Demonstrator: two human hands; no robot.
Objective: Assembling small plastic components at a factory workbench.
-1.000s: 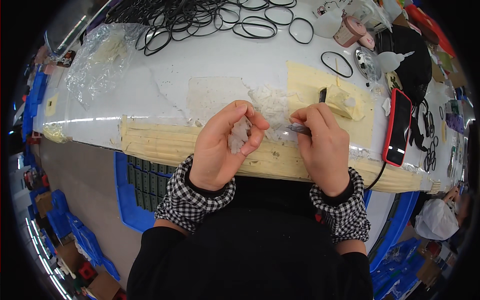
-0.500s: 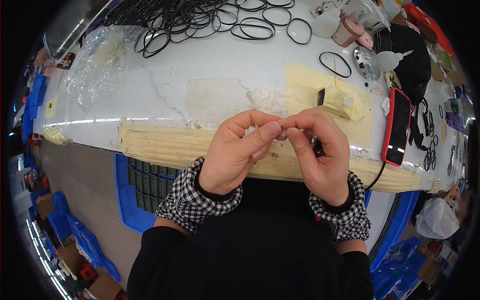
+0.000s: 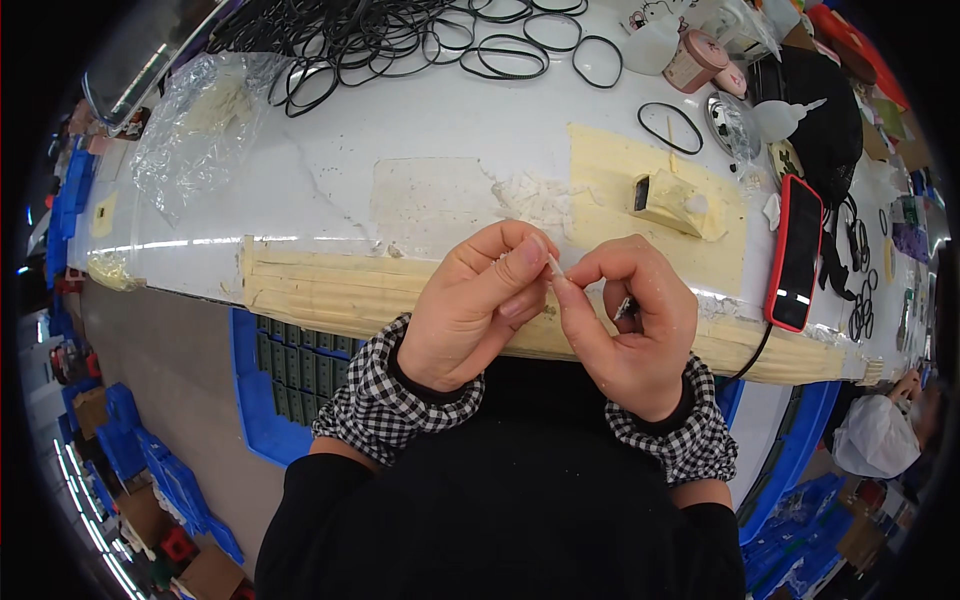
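Note:
A small thin white wisp (image 3: 556, 266), perhaps fibre or cotton, shows between my fingertips above the table's front edge. My left hand (image 3: 480, 305) is closed, pinching one end between thumb and forefinger. My right hand (image 3: 640, 325) pinches the other end with thumb and forefinger. Inside its curled fingers sits a dark, partly shiny object (image 3: 627, 308), mostly hidden. Just beyond my hands lies a patch of loose white fibre (image 3: 538, 200) on the table. A block wrapped in yellow tape (image 3: 672, 204), with a dark end, stands on a yellow-taped area beyond my right hand.
Black rubber rings (image 3: 505, 57) lie heaped at the back. A clear plastic bag (image 3: 205, 125) is at the left, a red-cased phone (image 3: 794, 255) at the right. Bottles and a pink jar (image 3: 697, 62) stand far right. Below the table, a blue crate (image 3: 262, 415) holds dark green parts.
My right hand has shifted slightly down and its fingertips have drawn a little away from the left ones, exposing the white wisp. The left hand has barely moved.

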